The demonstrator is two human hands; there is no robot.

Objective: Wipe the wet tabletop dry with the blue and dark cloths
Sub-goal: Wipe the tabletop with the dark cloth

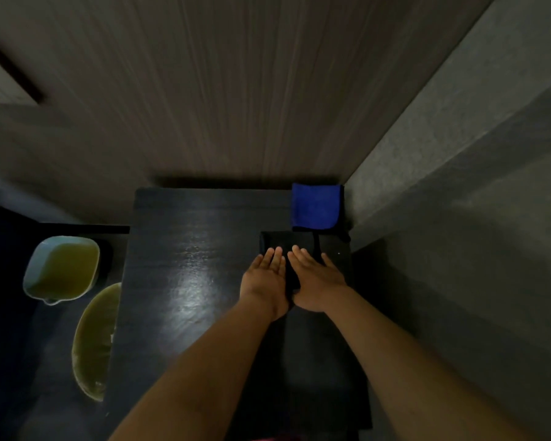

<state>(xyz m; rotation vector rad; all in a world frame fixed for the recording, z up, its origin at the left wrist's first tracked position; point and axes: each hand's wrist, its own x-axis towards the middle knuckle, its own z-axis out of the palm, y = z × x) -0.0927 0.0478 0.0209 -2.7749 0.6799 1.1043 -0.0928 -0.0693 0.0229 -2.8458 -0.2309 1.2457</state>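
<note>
**A:** Grips, quick. How are they held?

**B:** The left grip (pixel 264 276) and right grip (pixel 318 280) are laid side by side, almost touching at the heels. The fingers are kept straight and close together. Nothing is pinched and nothing is curled round.

**A:** What is found under them?

**B:** The dark cloth (pixel 287 239) is covered by both grips, flat on the tabletop (pixel 188 237). Its far edge is seen just beyond the fingertips. The near edge cannot be told from the black surface.

**A:** Blue cloth?

**B:** The blue cloth (pixel 315 206) is seen folded, beyond the right grip, just past the dark cloth's far edge. It is tucked into the far corner against the grey wall (pixel 458 160). It is not touched by either grip.

**A:** Wet area?

**B:** A shiny patch (pixel 185 291) is seen on the tabletop to the left of the left grip, near it but not under it.

**A:** Anything else noted?

**B:** Well to the left of both grips, off the tabletop, a pale square tub (pixel 61 265) of yellowish liquid is seen. Nearer than it, a round basin (pixel 96 338) is partly hidden by the tabletop edge. A wood-grain panel (pixel 204 90) is seen beyond the grips.
</note>
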